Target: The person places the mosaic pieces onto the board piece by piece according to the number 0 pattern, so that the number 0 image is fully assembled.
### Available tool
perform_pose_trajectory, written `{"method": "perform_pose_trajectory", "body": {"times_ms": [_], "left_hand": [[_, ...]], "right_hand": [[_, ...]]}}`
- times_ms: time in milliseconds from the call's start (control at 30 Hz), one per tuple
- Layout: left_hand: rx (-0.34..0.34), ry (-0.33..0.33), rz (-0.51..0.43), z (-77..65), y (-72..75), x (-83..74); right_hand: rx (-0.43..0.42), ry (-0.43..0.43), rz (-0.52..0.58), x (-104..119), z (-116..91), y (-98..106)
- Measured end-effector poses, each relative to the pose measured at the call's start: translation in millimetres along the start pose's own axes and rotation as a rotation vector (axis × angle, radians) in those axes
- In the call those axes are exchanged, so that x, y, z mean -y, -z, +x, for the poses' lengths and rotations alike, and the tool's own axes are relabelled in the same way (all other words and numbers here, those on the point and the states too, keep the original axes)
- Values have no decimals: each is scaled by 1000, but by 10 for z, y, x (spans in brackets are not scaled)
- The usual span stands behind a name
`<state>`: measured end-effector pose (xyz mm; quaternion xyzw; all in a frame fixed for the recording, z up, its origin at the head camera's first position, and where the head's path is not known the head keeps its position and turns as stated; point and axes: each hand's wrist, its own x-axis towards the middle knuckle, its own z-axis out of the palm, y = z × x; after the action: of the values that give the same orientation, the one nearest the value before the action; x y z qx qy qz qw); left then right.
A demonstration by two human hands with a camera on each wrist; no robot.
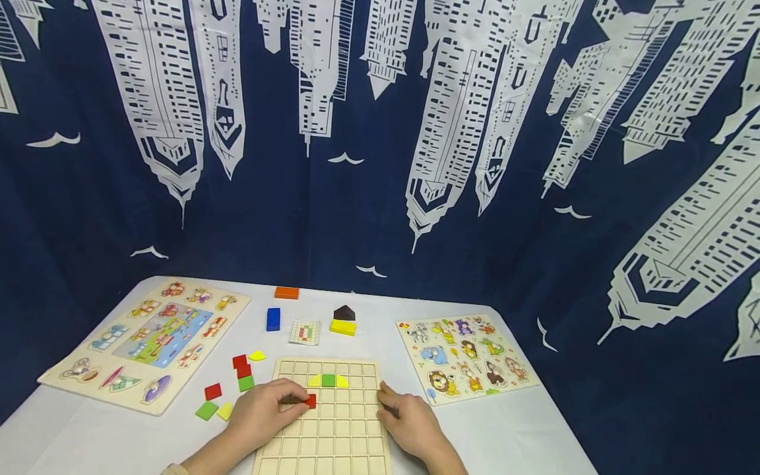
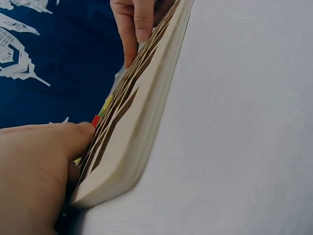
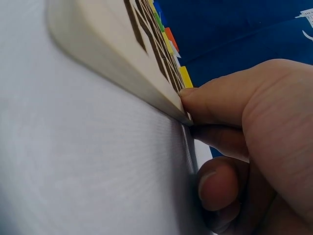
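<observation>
A wooden grid board (image 1: 332, 448) lies flat in front of me. My left hand (image 1: 264, 409) pinches a small red square tile (image 1: 311, 401) over the board's left part; in the left wrist view the tile (image 2: 95, 120) shows at the fingertips. Toward the board's far end a green square tile (image 1: 328, 380) sits between two yellow curved tiles (image 1: 315, 380). My right hand (image 1: 412, 422) grips the board's right edge. In the right wrist view, the thumb of that hand (image 3: 279, 103) lies on the board's rim (image 3: 112, 58), other fingers below.
Loose red, green and yellow tiles (image 1: 212, 392) lie left of the board. Beyond it are a pattern card (image 1: 305, 332) and blue (image 1: 273, 319), orange (image 1: 287, 293), yellow (image 1: 342, 327) and dark (image 1: 344, 313) blocks. A vehicle puzzle (image 1: 154, 396) lies left, an animal puzzle (image 1: 410, 356) right.
</observation>
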<state>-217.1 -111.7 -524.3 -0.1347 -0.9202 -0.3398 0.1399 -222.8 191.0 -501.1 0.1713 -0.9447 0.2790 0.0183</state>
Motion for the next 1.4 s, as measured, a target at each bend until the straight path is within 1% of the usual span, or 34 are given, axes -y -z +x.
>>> {"method": "perform_pose_trajectory", "body": {"times_ms": [67, 133, 233, 300, 367, 467, 567, 633, 667, 733, 800, 833, 867, 900, 933, 967, 1033, 1067, 1133, 1167, 1233, 1300, 1400], "left_hand": [[-12, -39, 37, -11, 11, 7], [-10, -94, 77, -21, 28, 12], [13, -194, 152, -38, 48, 29], [40, -240, 187, -46, 56, 37], [69, -257, 203, -52, 61, 42], [98, -258, 222, -44, 55, 37], [104, -266, 234, -41, 47, 27], [90, -261, 236, -52, 54, 16], [77, -237, 225, -61, 68, 4], [21, -144, 193, -81, 126, -10], [-55, -19, 160, -86, 232, 14], [-96, 46, 150, -80, 303, 51], [-124, 113, 139, -68, 389, 98], [-138, 174, 134, -53, 489, 164], [-139, 219, 147, -38, 597, 245], [-117, 261, 158, -27, 714, 329], [-43, 337, 170, -22, 940, 502], [7, 372, 172, -30, 1043, 577], [91, 404, 177, -64, 1196, 715], [123, 418, 173, -80, 1245, 763], [163, 423, 174, -100, 1290, 830], [168, 411, 181, -107, 1274, 860], [149, 397, 185, -83, 1199, 854]], "right_hand": [[0, -4, 0, 10, 2, -3], [-1, -9, 0, 16, 2, -4], [-5, -11, 5, 17, 4, -6], [-3, -13, 8, 18, 6, -8], [-2, -15, 10, 22, 7, -8], [-2, -20, 12, 23, 0, 0], [-4, -20, 14, 18, -9, 8], [-5, -22, 15, 13, -15, 8], [-3, -22, 16, 11, -17, 7], [6, -18, 23, 10, -20, 8], [14, -14, 28, 11, -19, 12], [17, -13, 30, 12, -19, 14], [20, -12, 33, 12, -18, 17], [21, -11, 36, 13, -16, 19], [23, -10, 39, 16, -14, 20], [22, -10, 39, 16, -11, 19], [23, -10, 42, 18, -10, 15], [24, -10, 43, 18, -10, 12], [28, -11, 43, 17, -12, 6], [29, -14, 41, 16, -14, 3], [31, -18, 40, 14, -17, 3], [30, -18, 35, 11, -17, 5], [24, -14, 33, 7, -12, 10]]}}
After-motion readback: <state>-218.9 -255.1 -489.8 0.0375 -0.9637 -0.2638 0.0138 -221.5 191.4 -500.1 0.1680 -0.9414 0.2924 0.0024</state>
